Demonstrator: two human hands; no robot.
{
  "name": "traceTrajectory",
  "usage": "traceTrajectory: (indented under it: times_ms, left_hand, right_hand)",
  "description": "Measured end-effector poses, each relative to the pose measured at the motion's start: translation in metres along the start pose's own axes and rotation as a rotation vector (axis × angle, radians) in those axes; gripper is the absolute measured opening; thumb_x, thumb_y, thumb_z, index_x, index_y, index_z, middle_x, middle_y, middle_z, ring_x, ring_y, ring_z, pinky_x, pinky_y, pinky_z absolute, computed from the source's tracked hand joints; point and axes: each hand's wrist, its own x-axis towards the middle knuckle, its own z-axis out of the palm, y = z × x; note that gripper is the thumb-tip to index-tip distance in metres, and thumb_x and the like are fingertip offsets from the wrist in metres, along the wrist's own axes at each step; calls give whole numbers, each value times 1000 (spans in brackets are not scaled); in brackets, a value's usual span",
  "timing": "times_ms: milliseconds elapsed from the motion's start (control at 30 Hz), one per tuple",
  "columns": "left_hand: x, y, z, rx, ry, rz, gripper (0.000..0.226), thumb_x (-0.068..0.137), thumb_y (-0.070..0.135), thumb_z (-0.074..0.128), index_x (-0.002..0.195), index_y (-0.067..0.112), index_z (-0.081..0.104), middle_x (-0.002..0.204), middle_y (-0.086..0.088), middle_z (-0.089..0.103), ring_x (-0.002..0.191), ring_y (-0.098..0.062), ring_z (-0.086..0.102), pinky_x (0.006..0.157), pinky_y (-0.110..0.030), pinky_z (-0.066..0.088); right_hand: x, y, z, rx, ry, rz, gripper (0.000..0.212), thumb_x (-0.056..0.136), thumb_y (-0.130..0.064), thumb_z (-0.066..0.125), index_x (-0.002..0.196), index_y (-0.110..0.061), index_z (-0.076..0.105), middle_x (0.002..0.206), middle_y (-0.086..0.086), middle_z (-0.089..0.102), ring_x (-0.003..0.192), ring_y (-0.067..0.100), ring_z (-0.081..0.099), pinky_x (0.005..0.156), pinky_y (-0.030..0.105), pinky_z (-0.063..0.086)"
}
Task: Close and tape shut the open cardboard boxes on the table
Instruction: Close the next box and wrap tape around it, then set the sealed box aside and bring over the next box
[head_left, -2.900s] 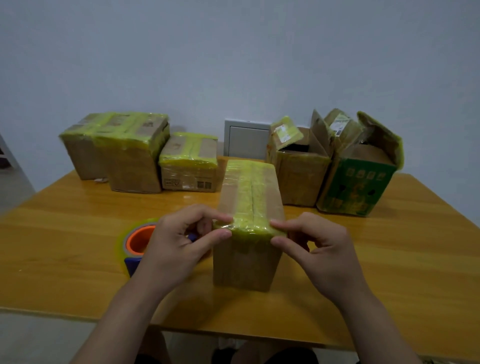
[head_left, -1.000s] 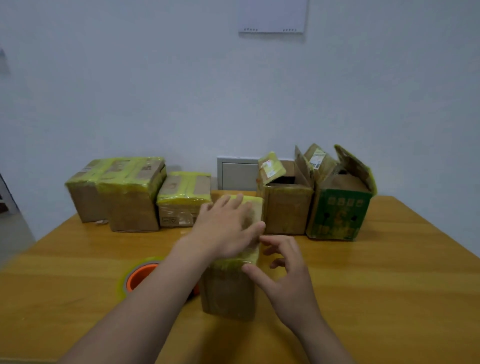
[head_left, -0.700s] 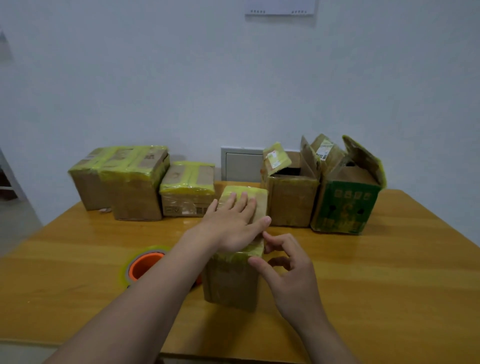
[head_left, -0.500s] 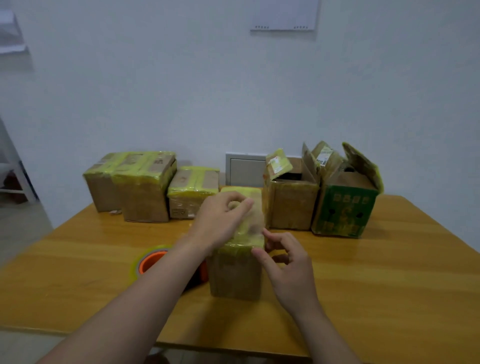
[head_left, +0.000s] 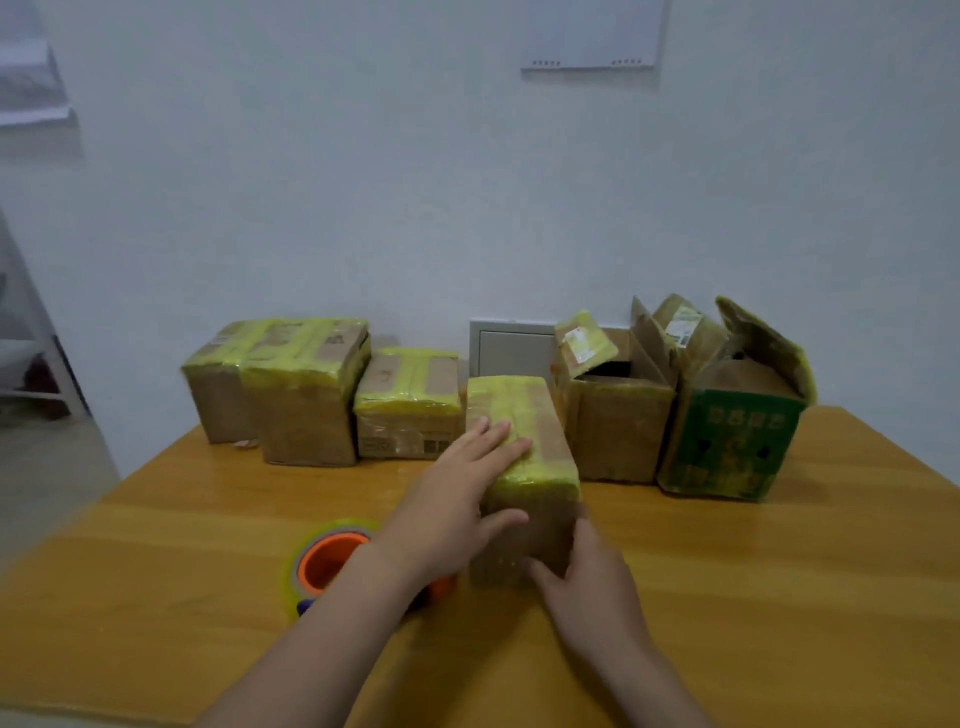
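Note:
A closed brown box (head_left: 540, 415) with yellow tape along its top stands mid-table. My left hand (head_left: 457, 499) lies flat on its top with straight fingers, the thumb against the front face. My right hand (head_left: 587, 587) touches the lower front face near the box's right corner; its fingertips are partly blurred. Behind on the right stand two open boxes: a brown one (head_left: 618, 426) with raised flaps and a green printed one (head_left: 732, 447). A yellow tape roll on an orange dispenser (head_left: 327, 561) lies left of my left wrist.
Three taped boxes (head_left: 306, 405) stand in a row at the back left of the wooden table (head_left: 779, 597). A grey wall panel (head_left: 511, 348) sits behind the boxes. The near table edge runs under my forearms.
My left hand has gone from pinching the tape at the box's front edge to lying flat on top. My right hand has dropped to the lower front face. The camera has tilted up.

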Motion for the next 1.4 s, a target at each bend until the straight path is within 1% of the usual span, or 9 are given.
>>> traceTrajectory:
  times_ms: [433,633,867,967,1033,1067,1167,1267,1400]
  left_hand:
    - [112,-67,21,151,-15,6,74,94,52,67,158,40,32,169,11,24,158,-11,12,130,-48,6]
    - [140,-93,19,128,-41,-27,69,93,48,70,153,42,38,168,13,26,159,-13,10,128,-56,8]
    - [150,-73,6,324,-121,-76,67,95,47,67,153,39,33,168,10,26,159,-19,11,128,-57,5]
    - [150,-46,3,394,3,-66,56,92,46,69,141,34,44,150,6,48,145,-22,39,121,-47,25]
    - [149,-19,9,277,178,-9,45,92,45,67,132,34,50,133,6,56,121,-20,55,103,-38,41]
    - [150,-3,13,188,229,14,42,92,44,66,130,34,50,129,7,57,112,-19,57,94,-35,44]
    - [155,36,31,1,190,14,51,94,42,66,140,38,45,138,4,53,110,-18,57,91,-31,47]
    - [162,49,51,31,24,-29,69,91,47,68,151,45,34,155,-4,42,133,-26,51,109,-40,48]
    - [160,49,53,-19,1,-92,69,92,38,70,153,46,37,157,-4,42,139,-28,49,112,-45,48]
  right_hand:
    - [113,-3,33,56,-16,14,80,97,-40,69,160,-18,26,144,1,57,127,24,58,95,33,53]
    - [144,-8,54,11,22,38,68,98,-44,66,153,-18,35,133,3,63,117,25,63,87,36,56]
    - [140,-8,35,106,-84,24,66,101,-40,63,157,-18,35,145,2,56,132,23,56,102,34,50]
    - [120,-1,5,196,21,-51,40,98,-40,67,135,-27,61,117,-12,69,106,4,65,86,26,58]
    - [111,8,-19,236,220,-94,15,98,-35,68,112,-32,67,89,-17,68,80,1,65,68,26,58]
    - [110,15,-32,244,322,-93,13,97,-31,68,110,-32,64,82,-15,65,74,3,63,63,29,58]
    - [114,38,-68,183,448,-35,53,95,-27,68,140,-39,44,97,-10,55,72,10,60,59,33,53]
    - [112,52,-84,7,274,20,90,95,-33,68,158,-52,6,123,-6,38,79,9,60,58,23,46]
    - [110,53,-82,222,137,27,94,94,-27,71,159,-53,9,146,-3,33,110,11,53,75,18,48]
